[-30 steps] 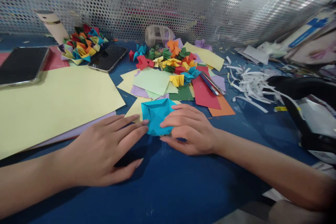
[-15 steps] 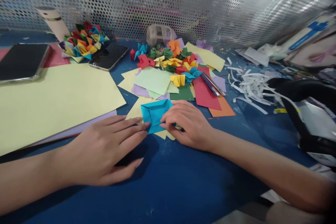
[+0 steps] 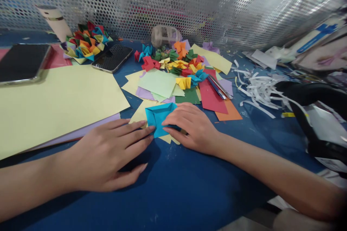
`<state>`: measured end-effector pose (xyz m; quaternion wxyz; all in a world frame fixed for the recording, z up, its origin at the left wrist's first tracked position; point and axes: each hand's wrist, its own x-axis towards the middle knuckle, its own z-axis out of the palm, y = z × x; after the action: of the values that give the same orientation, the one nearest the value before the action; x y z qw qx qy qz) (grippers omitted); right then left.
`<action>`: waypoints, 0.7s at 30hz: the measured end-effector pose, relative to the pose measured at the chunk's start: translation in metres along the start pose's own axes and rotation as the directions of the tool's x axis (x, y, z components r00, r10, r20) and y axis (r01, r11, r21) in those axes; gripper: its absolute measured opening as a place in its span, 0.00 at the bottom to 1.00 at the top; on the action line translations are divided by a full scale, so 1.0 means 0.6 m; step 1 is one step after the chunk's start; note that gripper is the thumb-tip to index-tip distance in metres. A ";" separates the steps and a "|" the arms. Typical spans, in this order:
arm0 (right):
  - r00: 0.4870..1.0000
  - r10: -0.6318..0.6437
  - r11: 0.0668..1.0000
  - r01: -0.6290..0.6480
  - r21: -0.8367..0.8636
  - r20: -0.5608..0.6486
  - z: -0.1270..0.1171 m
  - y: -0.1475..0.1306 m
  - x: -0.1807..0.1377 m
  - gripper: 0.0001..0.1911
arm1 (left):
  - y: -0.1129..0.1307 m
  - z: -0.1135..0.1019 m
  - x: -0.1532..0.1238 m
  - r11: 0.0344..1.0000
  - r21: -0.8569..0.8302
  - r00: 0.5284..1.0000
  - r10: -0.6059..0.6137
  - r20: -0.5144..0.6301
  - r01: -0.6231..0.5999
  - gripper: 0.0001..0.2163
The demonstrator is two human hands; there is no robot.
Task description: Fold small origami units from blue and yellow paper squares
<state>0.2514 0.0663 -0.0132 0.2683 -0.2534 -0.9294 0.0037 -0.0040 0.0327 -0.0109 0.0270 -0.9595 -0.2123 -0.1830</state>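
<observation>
On the worktop [image 3: 189, 191], my left hand [image 3: 108, 155] and right hand [image 3: 193, 126] flank the blue paper [image 3: 159, 116]. The left lies extended, apparently pressing one edge steady; the right pinches the opposite side.

A person's left hand [image 3: 108, 157] and right hand [image 3: 192, 126], both bare, show slender fingers that taper to narrow tips. On the left, the fingernails [image 3: 151, 128] reach slightly past the fingertips and the thumb [image 3: 128, 178] ends in a soft point; low, smooth knuckles cross the back of the hand. The right hand shows rounded knuckles and a narrow wrist. The left forearm [image 3: 32, 184] is bare as far as the frame's edge; the right forearm [image 3: 257, 164], also bare, thickens toward an elbow lost in the dark, blurred corner. Whether a rounded shape [image 3: 295, 220] beneath it is clothing cannot be told.
</observation>
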 end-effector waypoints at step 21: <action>1.000 -0.021 0.998 0.020 -0.067 -0.020 0.001 -0.002 0.000 0.09 | 0.001 0.005 -0.006 1.000 0.013 1.000 -0.008 0.002 0.008 0.19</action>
<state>0.2506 0.0655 -0.0135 0.2694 -0.2527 -0.9287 -0.0327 -0.0060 0.0309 -0.0149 0.0324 -0.9586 -0.2175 -0.1807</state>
